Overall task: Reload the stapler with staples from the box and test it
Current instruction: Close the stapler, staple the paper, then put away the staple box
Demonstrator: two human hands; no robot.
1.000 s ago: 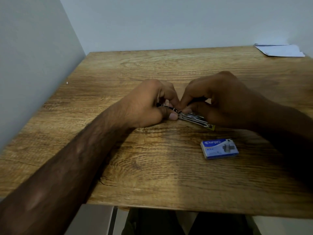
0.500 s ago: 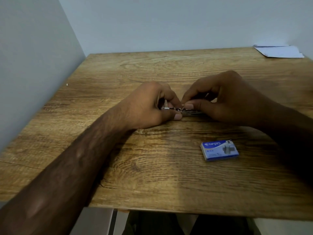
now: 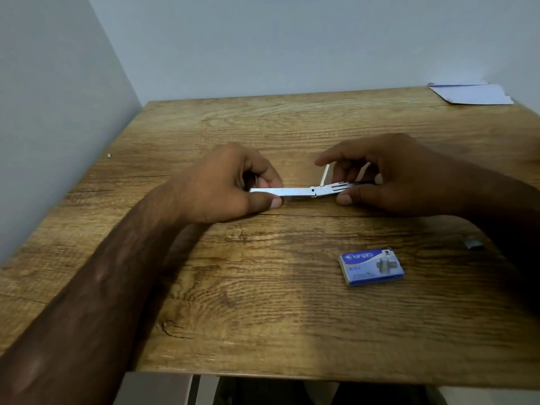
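Stapler (image 3: 304, 190) swung open flat
Left hand (image 3: 230, 185) and right hand (image 3: 388, 176) each pinch one end; box (image 3: 371, 266) lies near on the bench (image 3: 263, 302).

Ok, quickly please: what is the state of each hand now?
Left hand: closed on one end of the opened stapler.
Right hand: closed on its other end.

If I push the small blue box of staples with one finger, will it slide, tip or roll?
The blue staple box lies flat on its widest face on the wooden table, so it would probably slide, not tip. Its flat sides and square corners make rolling unlikely. It looks like thin card, so a hard pinch might dent it; its weight cannot be judged.
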